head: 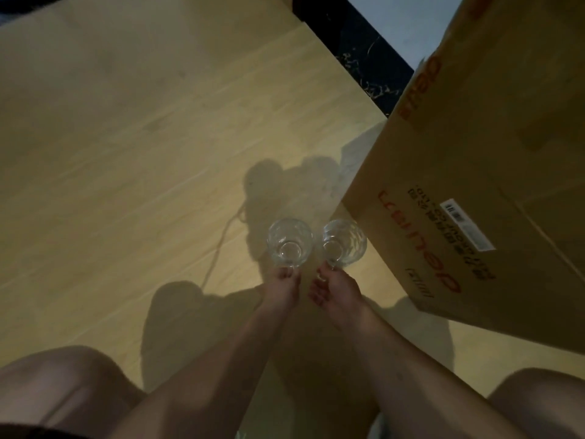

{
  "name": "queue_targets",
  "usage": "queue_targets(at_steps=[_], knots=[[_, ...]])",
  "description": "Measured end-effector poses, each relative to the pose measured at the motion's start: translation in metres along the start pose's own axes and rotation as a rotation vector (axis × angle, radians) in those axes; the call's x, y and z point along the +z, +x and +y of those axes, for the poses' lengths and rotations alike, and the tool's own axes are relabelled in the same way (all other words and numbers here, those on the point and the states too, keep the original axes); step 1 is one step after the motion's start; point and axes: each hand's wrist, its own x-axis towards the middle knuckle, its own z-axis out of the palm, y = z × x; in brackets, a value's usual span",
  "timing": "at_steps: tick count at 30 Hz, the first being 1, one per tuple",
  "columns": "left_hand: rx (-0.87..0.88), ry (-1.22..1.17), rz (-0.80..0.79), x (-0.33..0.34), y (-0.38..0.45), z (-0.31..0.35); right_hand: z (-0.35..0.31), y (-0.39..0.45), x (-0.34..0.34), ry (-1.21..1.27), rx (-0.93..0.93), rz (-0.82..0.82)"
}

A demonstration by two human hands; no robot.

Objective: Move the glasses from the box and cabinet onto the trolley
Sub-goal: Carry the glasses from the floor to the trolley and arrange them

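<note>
Glasses [290, 243], clear faceted mugs, held by handles beside cardboard box [459, 172].

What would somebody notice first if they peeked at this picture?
Two clear glass mugs, the left mug and the right mug, side by side in the middle, each held by its handle in the left hand and right hand. A big cardboard box fills the right side.
</note>
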Motion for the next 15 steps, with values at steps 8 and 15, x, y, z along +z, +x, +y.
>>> queue_targets(at_steps=[8, 15], knots=[[-0.094, -0.123, -0.031, -0.064, -0.15, 0.065, -0.055, -0.156, -0.02, -0.147, 0.086, 0.103], [-0.083, -0.269, -0.03, -0.152, -0.34, 0.209, -0.153, -0.388, 0.043, -0.274, 0.023, 0.032]])
